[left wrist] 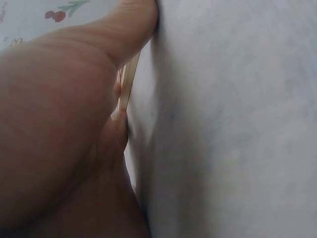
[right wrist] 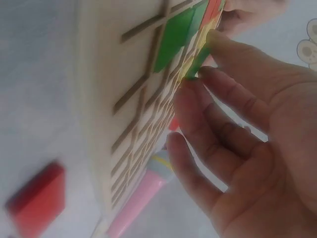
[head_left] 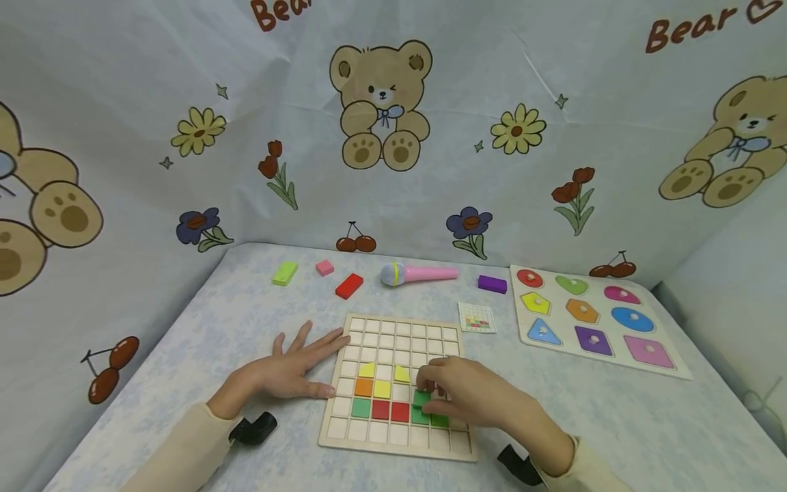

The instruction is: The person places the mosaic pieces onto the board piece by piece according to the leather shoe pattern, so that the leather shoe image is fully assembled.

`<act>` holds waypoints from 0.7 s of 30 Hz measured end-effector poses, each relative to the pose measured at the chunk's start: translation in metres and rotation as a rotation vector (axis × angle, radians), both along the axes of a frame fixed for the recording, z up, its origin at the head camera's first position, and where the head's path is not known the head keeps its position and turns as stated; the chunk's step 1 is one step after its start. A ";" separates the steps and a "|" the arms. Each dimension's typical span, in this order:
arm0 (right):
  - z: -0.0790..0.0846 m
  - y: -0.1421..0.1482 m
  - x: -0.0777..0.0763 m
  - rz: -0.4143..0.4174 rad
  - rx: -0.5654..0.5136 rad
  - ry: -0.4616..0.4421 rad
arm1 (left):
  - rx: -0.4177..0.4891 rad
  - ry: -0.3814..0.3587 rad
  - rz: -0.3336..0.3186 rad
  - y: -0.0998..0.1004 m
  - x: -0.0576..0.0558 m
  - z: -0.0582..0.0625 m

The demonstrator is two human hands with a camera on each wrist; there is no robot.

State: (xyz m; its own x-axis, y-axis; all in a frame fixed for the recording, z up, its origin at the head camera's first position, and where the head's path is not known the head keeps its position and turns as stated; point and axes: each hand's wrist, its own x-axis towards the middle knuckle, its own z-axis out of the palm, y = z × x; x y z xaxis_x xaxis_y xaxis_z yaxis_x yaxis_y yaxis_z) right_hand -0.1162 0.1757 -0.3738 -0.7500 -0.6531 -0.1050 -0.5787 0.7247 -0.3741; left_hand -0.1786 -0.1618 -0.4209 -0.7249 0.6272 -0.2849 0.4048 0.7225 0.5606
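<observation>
A wooden grid board (head_left: 344, 445) lies flat with coloured tiles in its lower rows. My left hand (head_left: 295, 369) is spread on the table, its fingertips and thumb touching the board's left edge. Over the board's right half, my right hand (head_left: 467, 389) pinches a green tile (right wrist: 199, 60) between thumb and fingers. Below that tile sit green tiles (head_left: 439, 420), with red tiles (head_left: 380, 410) and a lighter green tile (head_left: 361, 408) to their left. Higher up are an orange tile (head_left: 363, 387), a yellow tile (head_left: 382, 389) and two cut-corner yellow tiles (head_left: 402, 374).
Behind the board lie a pink toy microphone (head_left: 430, 273) and lime (head_left: 285, 273), pink (head_left: 324, 268), red (head_left: 349, 286) and purple blocks (head_left: 492, 284). A pattern card (head_left: 477, 318) touches or nearly touches the board's upper right. A shape puzzle (head_left: 553, 328) lies at the right.
</observation>
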 end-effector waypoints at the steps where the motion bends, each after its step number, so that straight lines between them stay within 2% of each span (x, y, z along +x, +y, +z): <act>1: 0.000 -0.003 -0.002 0.008 0.001 -0.001 | 0.000 0.000 0.000 0.000 0.000 0.000; 13: -0.002 -0.027 -0.014 0.070 0.023 0.031 | -0.006 0.011 0.007 0.000 -0.002 -0.003; 21: -0.004 -0.038 -0.018 0.037 0.039 0.079 | -0.006 0.014 0.008 -0.001 -0.001 -0.002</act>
State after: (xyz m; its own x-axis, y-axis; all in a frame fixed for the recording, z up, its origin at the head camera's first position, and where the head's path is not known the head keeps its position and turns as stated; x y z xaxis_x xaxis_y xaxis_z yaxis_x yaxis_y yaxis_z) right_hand -0.1338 0.1374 -0.3781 -0.7321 -0.6773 -0.0724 -0.6321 0.7151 -0.2984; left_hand -0.1800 -0.1631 -0.4230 -0.7335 0.6199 -0.2788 0.4068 0.7290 0.5506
